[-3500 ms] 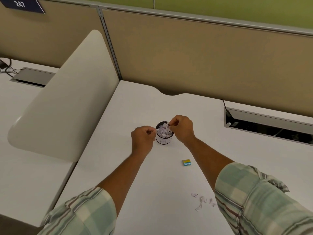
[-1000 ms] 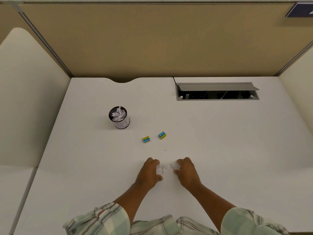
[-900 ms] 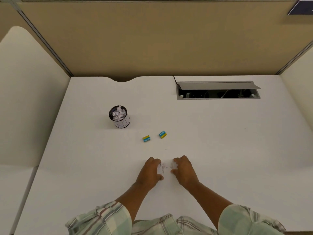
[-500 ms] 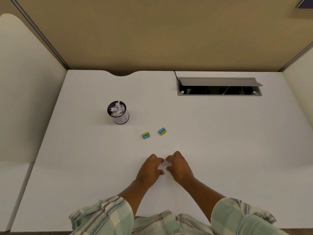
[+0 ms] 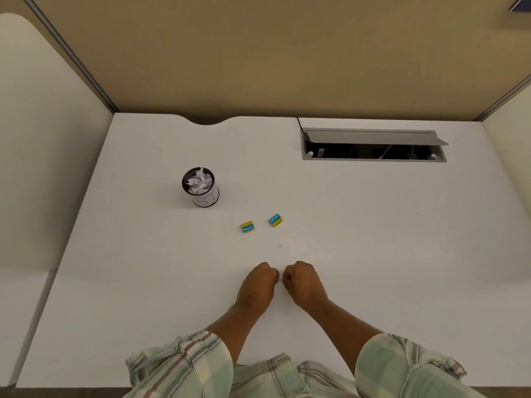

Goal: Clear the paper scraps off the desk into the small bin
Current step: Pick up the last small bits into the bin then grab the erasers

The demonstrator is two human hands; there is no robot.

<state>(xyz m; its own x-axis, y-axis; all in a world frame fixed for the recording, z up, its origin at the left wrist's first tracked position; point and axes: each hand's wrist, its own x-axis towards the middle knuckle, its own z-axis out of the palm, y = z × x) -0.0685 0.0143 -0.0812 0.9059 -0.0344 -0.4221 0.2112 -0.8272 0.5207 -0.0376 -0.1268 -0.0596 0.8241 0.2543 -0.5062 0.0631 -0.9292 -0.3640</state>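
On the white desk [image 5: 373,239], my left hand [image 5: 258,285] and my right hand [image 5: 304,282] are closed into fists, knuckles almost touching, near the front middle. A sliver of white paper scraps [image 5: 280,280] shows between them; the rest is hidden inside the fingers. The small bin [image 5: 201,187], a black mesh cup with a white paper label, stands upright far to the upper left of my hands, filled with crumpled white scraps. One tiny scrap [image 5: 281,246] lies on the desk just beyond my hands.
Two small yellow-and-blue erasers [image 5: 247,226] [image 5: 275,220] lie between the bin and my hands. An open cable tray [image 5: 373,146] is set in the desk at the back right. Tan partition walls close the back, cream side panels stand left and right.
My hands have drawn together over the loose scraps that lay spread between them and closed on them. Earlier, both hands were at the bin. The view has tilted down slightly.
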